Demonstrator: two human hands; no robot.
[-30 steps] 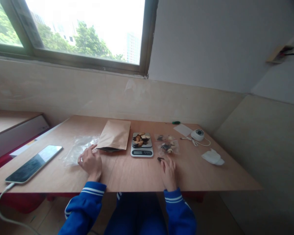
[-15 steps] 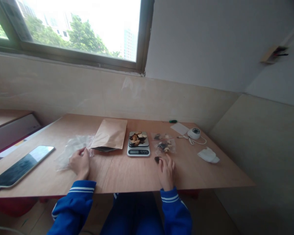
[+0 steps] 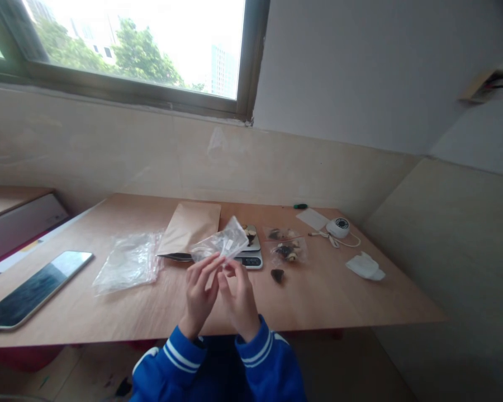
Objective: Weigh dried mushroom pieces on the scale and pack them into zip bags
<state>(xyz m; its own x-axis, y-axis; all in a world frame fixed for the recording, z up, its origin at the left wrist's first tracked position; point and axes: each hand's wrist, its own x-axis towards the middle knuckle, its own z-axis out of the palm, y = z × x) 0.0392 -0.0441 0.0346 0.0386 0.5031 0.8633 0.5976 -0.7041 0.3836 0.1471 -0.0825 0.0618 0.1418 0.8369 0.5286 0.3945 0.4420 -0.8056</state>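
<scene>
Both hands meet in front of the scale, pinching one clear plastic zip bag (image 3: pixel 220 241). My left hand (image 3: pixel 201 287) grips its near edge from the left, and my right hand (image 3: pixel 238 290) pinches the same edge from the right. The bag partly covers the white kitchen scale (image 3: pixel 255 262), where some dried mushroom pieces (image 3: pixel 250 234) show on the plate. Behind the bag, a brown kraft pouch (image 3: pixel 193 226) lies with its dark mouth towards me. A single dark dried piece (image 3: pixel 277 275) sits on the table, right of my right hand.
A stack of clear bags (image 3: pixel 129 262) and a phone (image 3: pixel 37 290) lie on the left. Filled bags (image 3: pixel 291 251) rest right of the scale. Farther right are a white camera (image 3: pixel 337 226) with its cable, a crumpled tissue (image 3: pixel 364 266) and a green-handled tool (image 3: pixel 300 206).
My left hand has lifted a clear bag from the stack and brought it to the middle. My right hand has left the dark piece and taken hold of the bag too.
</scene>
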